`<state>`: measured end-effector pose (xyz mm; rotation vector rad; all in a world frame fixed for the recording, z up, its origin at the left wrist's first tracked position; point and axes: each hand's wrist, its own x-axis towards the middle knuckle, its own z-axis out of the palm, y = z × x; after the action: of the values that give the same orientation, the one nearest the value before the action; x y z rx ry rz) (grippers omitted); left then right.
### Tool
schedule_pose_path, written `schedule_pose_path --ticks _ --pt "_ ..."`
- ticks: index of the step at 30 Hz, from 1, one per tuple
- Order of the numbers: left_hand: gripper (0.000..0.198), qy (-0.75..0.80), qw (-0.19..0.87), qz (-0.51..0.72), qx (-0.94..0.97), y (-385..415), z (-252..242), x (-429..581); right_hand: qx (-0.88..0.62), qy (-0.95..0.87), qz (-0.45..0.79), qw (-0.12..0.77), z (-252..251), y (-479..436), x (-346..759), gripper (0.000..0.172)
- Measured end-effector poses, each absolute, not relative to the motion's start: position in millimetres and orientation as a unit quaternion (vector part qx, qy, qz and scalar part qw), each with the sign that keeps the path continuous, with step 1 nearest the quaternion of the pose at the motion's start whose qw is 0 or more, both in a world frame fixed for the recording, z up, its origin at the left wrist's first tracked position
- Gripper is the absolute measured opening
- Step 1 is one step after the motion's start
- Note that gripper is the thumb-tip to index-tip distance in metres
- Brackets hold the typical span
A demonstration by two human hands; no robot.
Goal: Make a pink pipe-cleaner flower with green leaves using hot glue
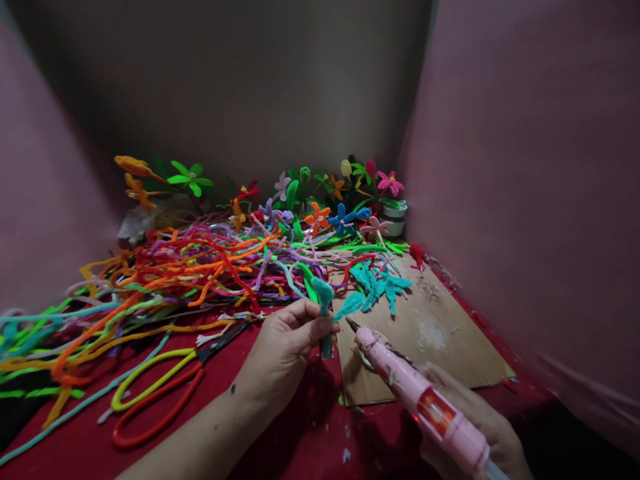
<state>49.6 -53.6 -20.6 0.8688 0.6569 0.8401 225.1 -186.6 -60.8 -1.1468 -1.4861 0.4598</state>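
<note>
Between thumb and fingers, my left hand pinches a small teal pipe-cleaner piece with petals that spread up and to the right. My right hand is wrapped around a pink hot glue gun; its dark nozzle points up and left, close beside the teal petals. A small red light glows on the gun's side. More teal petal pieces lie on a thin brown board just beyond the nozzle. Much of the right hand is hidden behind the gun.
Scissors with yellow and red handles lie at the left on the red cloth. A tangled heap of colourful pipe cleaners spreads behind them. Finished pipe-cleaner flowers and a small white pot line the back, before a wall.
</note>
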Motion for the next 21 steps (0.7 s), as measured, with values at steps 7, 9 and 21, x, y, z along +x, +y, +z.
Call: schedule_pose_path --ticks 7,9,21 --pt "0.019 0.306 0.769 0.430 0.361 -47 -18 51 -0.615 -0.671 -0.023 0.414 -58 -192 276 0.041" --pt "0.019 0.304 0.770 0.428 0.362 -47 -19 51 -0.673 -0.642 -0.073 0.360 -60 -190 296 0.034" --pt "0.016 0.308 0.772 0.417 0.368 -48 -21 52 -0.744 -0.601 -0.140 0.259 -58 -154 342 0.030"
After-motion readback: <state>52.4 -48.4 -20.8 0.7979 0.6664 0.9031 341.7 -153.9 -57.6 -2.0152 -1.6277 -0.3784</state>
